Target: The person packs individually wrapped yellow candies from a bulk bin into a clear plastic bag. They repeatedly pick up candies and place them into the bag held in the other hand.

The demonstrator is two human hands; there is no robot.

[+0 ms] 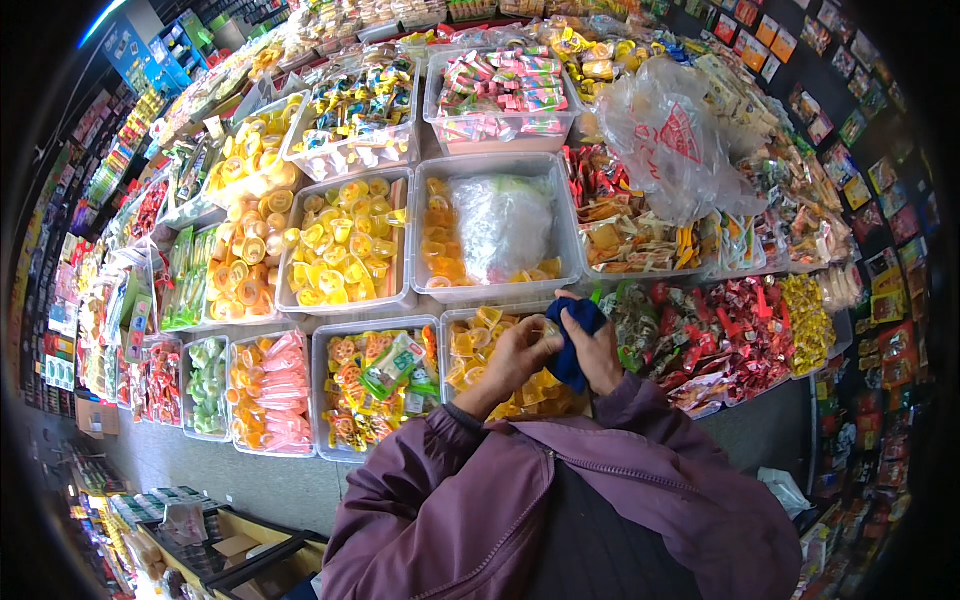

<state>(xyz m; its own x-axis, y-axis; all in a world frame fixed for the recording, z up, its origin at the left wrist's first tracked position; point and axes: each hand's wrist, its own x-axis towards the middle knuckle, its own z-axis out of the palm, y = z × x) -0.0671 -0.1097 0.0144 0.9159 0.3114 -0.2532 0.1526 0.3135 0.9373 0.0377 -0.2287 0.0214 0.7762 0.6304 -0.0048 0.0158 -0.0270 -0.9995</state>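
My right hand [594, 352] is closed on a bunched dark blue cloth [574, 345]. Close against it on the left, my left hand [526, 346] pinches a small translucent item between thumb and fingers; it looks like a jelly cup, though its details are hard to make out. Both hands are over a clear plastic bin of orange and yellow jelly cups [469, 345]. Just beyond them is a bin [420, 286] with orange cups and a bulky clear plastic bag [502, 229].
Bins of yellow jelly cups [341, 247], pink-wrapped sweets [502, 82] and red-wrapped sweets [720, 322] surround the hands. A crumpled plastic bag [671, 142] lies over bins at the upper right. Hanging packets line the wall on the right.
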